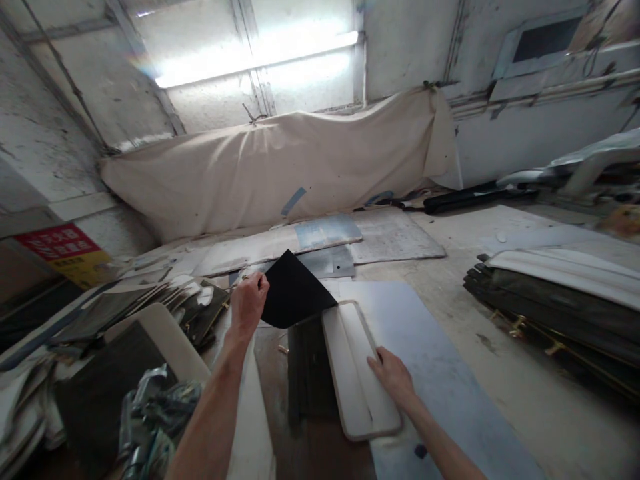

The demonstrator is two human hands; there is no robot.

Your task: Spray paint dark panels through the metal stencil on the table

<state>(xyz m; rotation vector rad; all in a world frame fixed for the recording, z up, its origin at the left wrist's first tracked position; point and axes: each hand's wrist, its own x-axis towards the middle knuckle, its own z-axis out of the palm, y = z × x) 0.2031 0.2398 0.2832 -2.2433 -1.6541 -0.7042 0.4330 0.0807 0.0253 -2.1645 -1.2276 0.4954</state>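
Observation:
My left hand [251,300] is closed in a pinch on the left corner of a black sheet [295,291], holding it raised and tilted. The sheet's right corner meets the top of a pale rounded panel [357,373] with a slit-like line along its length. My right hand [393,375] grips the panel's right edge, some of its fingers out of sight. Beneath and left of the panel lies a dark flat piece [311,370], its kind unclear. A bluish-white board [425,347] lies under the panel's right side.
Stacked dark and pale pieces [555,300] with brass-coloured fittings lie at right. Loose sheets [135,300] and metal tools [145,407] crowd the left. Worn boards [390,233] lie at the back before a hanging beige cloth [300,160].

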